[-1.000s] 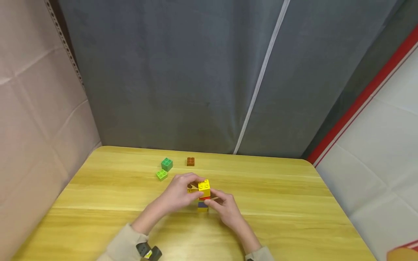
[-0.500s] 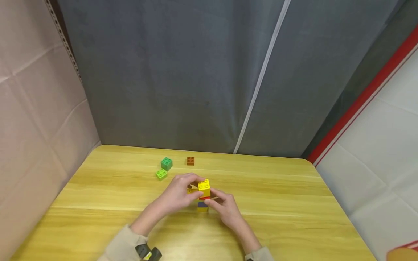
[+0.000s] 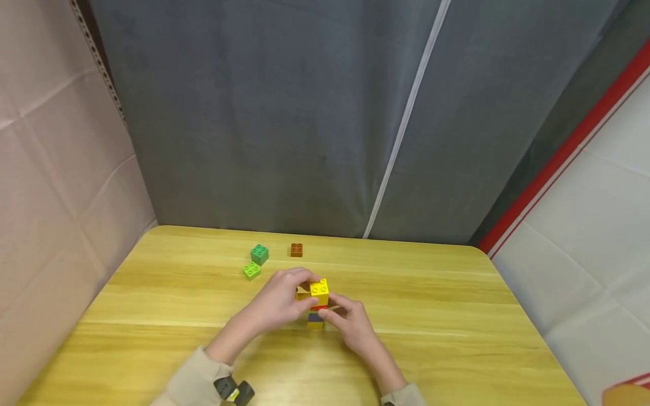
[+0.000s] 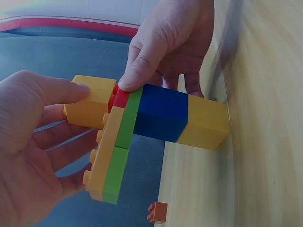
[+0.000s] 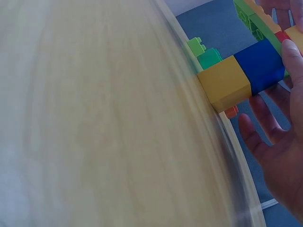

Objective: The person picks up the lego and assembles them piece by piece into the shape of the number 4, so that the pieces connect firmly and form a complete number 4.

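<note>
A tower of toy building bricks stands on the table between both hands. My left hand [image 3: 281,299] pinches the yellow top brick [image 4: 97,108]; red studs show in a narrow gap between it and the thin red brick [image 4: 120,99]. Beneath come flat green bricks [image 4: 127,127], which jut out to the left with a long yellow-orange brick [image 4: 109,142] on them. Lower down are a blue brick [image 4: 161,112] and a yellow base brick [image 4: 206,123]. My right hand [image 3: 354,327] grips the tower at the red layer, its thumb over the red and green edges.
Toward the back of the wooden table [image 3: 431,316] lie a dark green brick [image 3: 259,255], a lime brick [image 3: 251,271] and a brown-orange brick [image 3: 297,250]. A grey curtain [image 3: 264,124] hangs behind the table's far edge.
My left hand and the yellow top brick have shifted very slightly to the right. The right hand and the loose bricks stay as they were.
</note>
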{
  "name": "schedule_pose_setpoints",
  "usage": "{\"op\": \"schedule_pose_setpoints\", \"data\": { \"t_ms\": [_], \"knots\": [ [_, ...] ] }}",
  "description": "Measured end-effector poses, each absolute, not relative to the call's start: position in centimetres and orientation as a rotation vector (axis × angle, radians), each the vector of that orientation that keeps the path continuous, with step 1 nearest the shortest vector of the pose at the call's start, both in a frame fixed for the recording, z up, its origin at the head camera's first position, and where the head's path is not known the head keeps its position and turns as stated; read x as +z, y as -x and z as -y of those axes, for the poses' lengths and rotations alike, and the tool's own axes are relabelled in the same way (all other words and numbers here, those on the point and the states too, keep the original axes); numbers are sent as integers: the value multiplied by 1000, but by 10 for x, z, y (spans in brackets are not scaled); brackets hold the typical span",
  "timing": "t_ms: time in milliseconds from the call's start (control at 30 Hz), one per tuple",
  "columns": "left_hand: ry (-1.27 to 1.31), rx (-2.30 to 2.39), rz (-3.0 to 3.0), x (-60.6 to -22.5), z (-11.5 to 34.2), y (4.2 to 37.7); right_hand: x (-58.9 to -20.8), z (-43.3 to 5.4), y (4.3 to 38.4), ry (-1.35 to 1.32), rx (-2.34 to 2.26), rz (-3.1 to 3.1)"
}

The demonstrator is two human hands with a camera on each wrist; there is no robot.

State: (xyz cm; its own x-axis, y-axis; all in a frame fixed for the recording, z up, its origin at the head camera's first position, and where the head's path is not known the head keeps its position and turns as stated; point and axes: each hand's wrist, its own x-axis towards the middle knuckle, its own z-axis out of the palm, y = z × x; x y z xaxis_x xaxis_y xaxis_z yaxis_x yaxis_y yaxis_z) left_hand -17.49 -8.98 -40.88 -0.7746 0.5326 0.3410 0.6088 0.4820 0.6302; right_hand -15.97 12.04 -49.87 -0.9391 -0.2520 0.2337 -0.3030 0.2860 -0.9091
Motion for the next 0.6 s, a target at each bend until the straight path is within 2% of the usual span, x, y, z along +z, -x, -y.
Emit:
{"op": "schedule_pose_setpoints", "data": {
  "t_ms": [600],
  "knots": [
    [1034,-1222,2648,-405,87,177,-498,-122,159,-549,1779,2473]
  ]
}}
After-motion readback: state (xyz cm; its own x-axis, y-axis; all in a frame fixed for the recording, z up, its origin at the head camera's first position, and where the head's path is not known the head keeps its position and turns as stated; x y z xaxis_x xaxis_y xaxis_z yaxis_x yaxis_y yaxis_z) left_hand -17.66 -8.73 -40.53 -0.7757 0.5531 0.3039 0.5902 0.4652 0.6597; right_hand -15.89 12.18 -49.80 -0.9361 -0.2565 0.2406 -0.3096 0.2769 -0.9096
